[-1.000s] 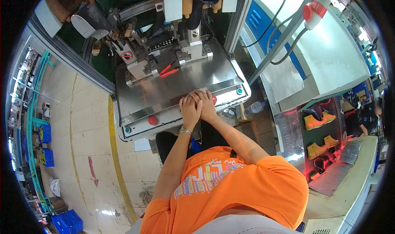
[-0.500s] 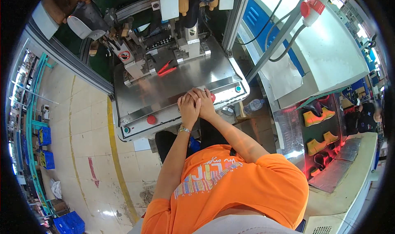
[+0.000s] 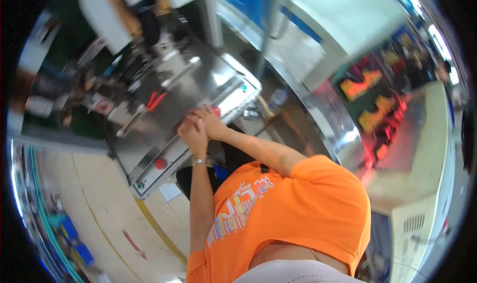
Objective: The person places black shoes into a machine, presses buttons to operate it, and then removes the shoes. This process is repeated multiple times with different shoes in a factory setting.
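My left hand (image 3: 193, 136) and my right hand (image 3: 210, 123) lie together at the front edge of a metal machine bench (image 3: 184, 91). The right hand's fingers rest across the left's, fingers extended, and I see nothing held in either. Motion blur softens the fingers. Just beyond the right hand is a red button (image 3: 216, 111); a second red button (image 3: 159, 163) sits left of my hands on the same front panel. A hand tool with red handles (image 3: 155, 101) lies on the bench top, apart from both hands.
Green buttons (image 3: 244, 88) (image 3: 139, 186) mark the panel's two ends. Clamps and fixtures (image 3: 112, 109) stand at the bench's back left. To the right, yellow shoe uppers (image 3: 360, 84) sit in a red-lit opening beside a pale machine housing (image 3: 417, 134). A tiled floor with yellow lines (image 3: 154, 223) stretches left.
The view has turned, so the bench appears tilted and farther left, and the picture is blurrier. My hands remain together at the bench's front edge. The red-handled tool still lies on the bench.
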Available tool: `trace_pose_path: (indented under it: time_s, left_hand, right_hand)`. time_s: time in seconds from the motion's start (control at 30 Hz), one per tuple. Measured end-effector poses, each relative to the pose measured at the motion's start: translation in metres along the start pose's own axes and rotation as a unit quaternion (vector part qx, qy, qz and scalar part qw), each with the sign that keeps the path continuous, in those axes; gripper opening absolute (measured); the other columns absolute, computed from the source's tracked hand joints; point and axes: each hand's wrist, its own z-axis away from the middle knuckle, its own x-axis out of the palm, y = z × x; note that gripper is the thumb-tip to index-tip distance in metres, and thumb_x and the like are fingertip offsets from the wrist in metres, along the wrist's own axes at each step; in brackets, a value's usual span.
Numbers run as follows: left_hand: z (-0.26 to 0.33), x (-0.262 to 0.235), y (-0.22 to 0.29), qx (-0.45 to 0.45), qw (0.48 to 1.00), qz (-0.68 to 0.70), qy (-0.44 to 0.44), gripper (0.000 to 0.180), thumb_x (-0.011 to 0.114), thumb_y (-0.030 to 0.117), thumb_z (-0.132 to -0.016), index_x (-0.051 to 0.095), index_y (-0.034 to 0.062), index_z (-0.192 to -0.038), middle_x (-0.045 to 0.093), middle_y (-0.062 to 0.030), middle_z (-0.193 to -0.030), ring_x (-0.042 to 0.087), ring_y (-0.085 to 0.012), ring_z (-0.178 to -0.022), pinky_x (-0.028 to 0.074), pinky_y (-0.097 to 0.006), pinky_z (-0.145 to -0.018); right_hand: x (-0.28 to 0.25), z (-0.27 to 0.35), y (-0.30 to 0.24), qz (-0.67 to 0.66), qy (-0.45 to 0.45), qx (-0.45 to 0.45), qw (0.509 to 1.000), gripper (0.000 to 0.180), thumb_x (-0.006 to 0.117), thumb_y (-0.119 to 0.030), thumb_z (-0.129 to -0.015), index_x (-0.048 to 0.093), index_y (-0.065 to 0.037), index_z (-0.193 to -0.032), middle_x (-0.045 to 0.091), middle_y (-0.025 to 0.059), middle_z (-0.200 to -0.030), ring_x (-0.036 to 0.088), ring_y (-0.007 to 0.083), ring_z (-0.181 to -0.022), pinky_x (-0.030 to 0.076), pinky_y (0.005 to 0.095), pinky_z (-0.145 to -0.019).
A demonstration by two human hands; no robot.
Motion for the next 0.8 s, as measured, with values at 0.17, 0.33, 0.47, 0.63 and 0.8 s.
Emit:
trace_pose_path:
  time_s: [0.17,0.33,0.47,0.63,0.8]
  left_hand:
    - [0.0,0.001,-0.005,0.024,0.999,0.036,0.016,0.029,0.048,0.027,-0.087,0.059,0.0071,-0.106,0.061,-0.0101,-0.107,0.054,-0.0264,-0.102,0.033,-0.042,-0.09]
    - [0.0,-0.002,0.003,0.04,0.999,-0.012,-0.003,0.027,0.054,0.017,-0.083,0.057,0.0112,-0.11,0.059,-0.0044,-0.113,0.053,-0.0227,-0.106,0.033,-0.04,-0.091]
    - [0.001,-0.007,0.0,0.048,0.999,-0.001,-0.022,0.028,0.054,0.016,-0.083,0.057,0.0119,-0.11,0.058,-0.004,-0.115,0.051,-0.0225,-0.109,0.031,-0.041,-0.094]
    - [-0.003,-0.012,-0.006,0.061,0.995,0.032,-0.069,0.031,0.055,0.015,-0.082,0.056,0.0112,-0.112,0.058,-0.0046,-0.117,0.051,-0.0233,-0.111,0.031,-0.042,-0.094]
    - [-0.01,-0.013,-0.004,0.029,0.994,0.043,-0.099,0.031,0.056,0.012,-0.08,0.057,0.0094,-0.111,0.058,-0.0064,-0.116,0.052,-0.024,-0.109,0.032,-0.041,-0.094]
  right_hand:
    - [-0.027,0.033,0.006,-0.068,0.119,-0.009,0.991,0.046,0.058,-0.011,-0.069,0.049,-0.005,-0.114,0.048,0.015,-0.12,0.044,0.0338,-0.113,0.034,0.0454,-0.096]
    - [-0.092,0.138,0.051,0.061,0.209,0.16,0.963,0.038,0.053,0.003,-0.065,0.057,-0.004,-0.101,0.053,0.0181,-0.113,0.05,0.0357,-0.106,0.042,0.0425,-0.089]
    - [-0.181,0.265,0.129,0.264,0.404,0.391,0.784,0.036,0.051,0.003,-0.064,0.056,-0.001,-0.1,0.054,0.0194,-0.104,0.049,0.0376,-0.101,0.038,0.0454,-0.09]
    - [-0.299,0.366,0.197,0.398,0.263,0.564,0.674,0.035,0.057,-0.014,-0.073,0.057,-0.01,-0.107,0.033,0.0219,-0.134,0.033,0.0411,-0.12,0.029,0.0499,-0.098]
    - [-0.3,0.348,0.262,0.454,0.064,0.615,0.642,0.036,0.057,-0.034,-0.078,0.058,-0.021,-0.112,0.016,0.0296,-0.141,0.02,0.0463,-0.128,0.02,0.0638,-0.097]
